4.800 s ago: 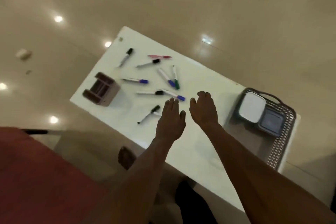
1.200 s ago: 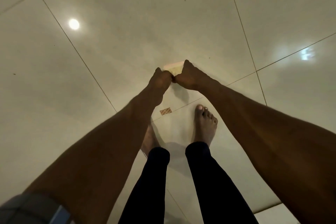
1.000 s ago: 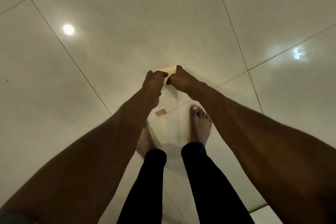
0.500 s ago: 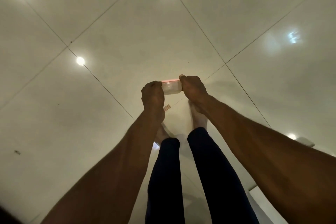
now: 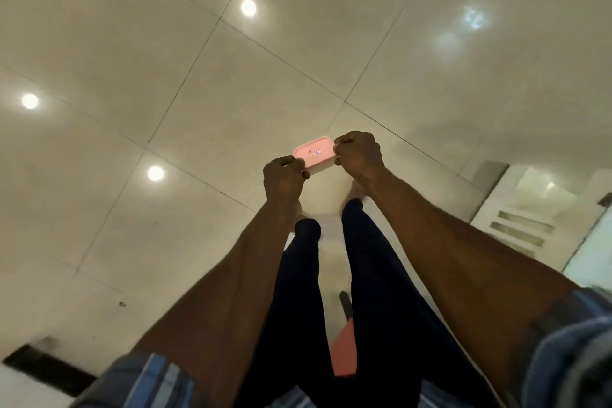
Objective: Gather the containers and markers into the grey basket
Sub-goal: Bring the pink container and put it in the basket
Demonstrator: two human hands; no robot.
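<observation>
Both hands hold a small container [image 5: 314,156] with a pink lid out in front of the person, above the tiled floor [image 5: 165,76]. The left hand [image 5: 283,177] grips its left end with curled fingers; the right hand [image 5: 357,154] grips its right end the same way. Dark-trousered legs [image 5: 364,275] stand below.

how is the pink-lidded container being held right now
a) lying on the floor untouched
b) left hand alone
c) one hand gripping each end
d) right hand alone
c: the left hand grips one end of the pink-lidded container and the right hand grips the other, holding it above the tiled floor.
</observation>
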